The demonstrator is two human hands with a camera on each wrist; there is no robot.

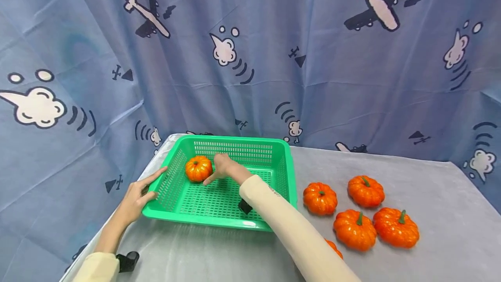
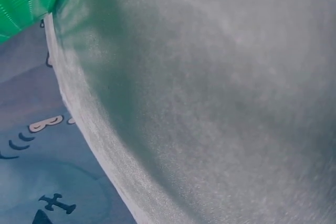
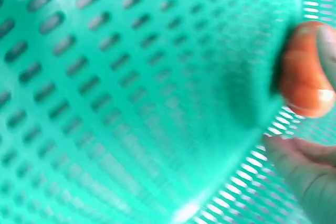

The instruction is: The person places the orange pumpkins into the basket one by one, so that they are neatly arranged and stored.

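A green perforated basket (image 1: 219, 221) stands on the table. Inside it, near its left wall, lies an orange pumpkin (image 1: 198, 169), also visible in the right wrist view as a pumpkin (image 3: 304, 74) at the right edge. My right hand (image 1: 225, 168) reaches into the basket just right of that pumpkin, thumb and fingers spread apart; in the right wrist view a digit overlaps the pumpkin, and whether it touches is unclear. At the basket's left rim, my left hand (image 1: 134, 199) rests with extended index finger and thumb against it; its other fingers are partly hidden.
Several orange pumpkins, among them one near the basket (image 1: 319, 199) and one farther right (image 1: 396, 228), lie on the grey-covered table (image 1: 438, 195). One is partly hidden by my right sleeve (image 1: 291, 225). A blue patterned curtain (image 1: 266, 55) hangs behind.
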